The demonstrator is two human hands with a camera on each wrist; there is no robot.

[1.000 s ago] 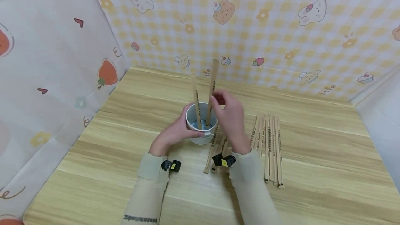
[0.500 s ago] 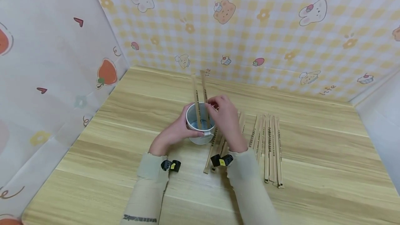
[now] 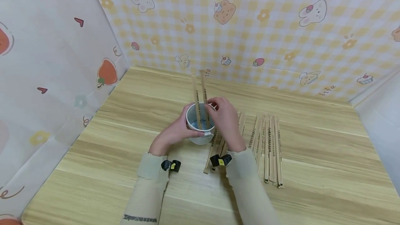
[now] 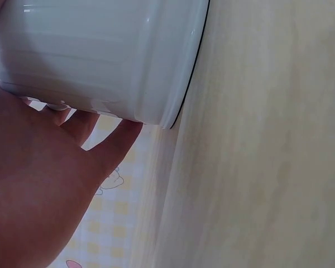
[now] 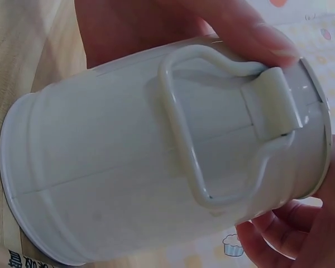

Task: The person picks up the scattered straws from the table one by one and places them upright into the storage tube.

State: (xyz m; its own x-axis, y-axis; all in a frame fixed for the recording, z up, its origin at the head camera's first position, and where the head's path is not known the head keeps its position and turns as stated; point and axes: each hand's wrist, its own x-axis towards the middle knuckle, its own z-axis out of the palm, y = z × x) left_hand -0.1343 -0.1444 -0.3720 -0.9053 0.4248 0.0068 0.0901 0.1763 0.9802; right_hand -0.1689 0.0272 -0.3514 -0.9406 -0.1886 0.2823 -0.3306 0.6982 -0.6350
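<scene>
A white metal pail [image 3: 200, 140] with a wire loop handle [image 5: 181, 139] stands near the middle of the wooden table. My left hand [image 3: 181, 129] grips its side, thumb near the rim by the handle and fingers round the far side. Two paper-wrapped straws lean inside: a left straw [image 3: 197, 103] and a right straw [image 3: 203, 86]. At the right of the rim, my right hand [image 3: 226, 119] pinches the right straw low down. In the right wrist view the pail hides that pinch, and the other fingers [image 5: 279, 234] curl beside the pail's wall.
Several wrapped straws [image 3: 272, 148] lie side by side on the table to the right. More wrapped straws [image 3: 210, 155] lie between the pail and my right forearm, partly covered by it. A yellow checked cloth [image 3: 259, 37] hangs behind the table [image 3: 93, 169].
My right hand has moved left and slightly down, bringing the right straw lower and closer to the left one. Over the last half second little moved. My left hand and the pail stayed put.
</scene>
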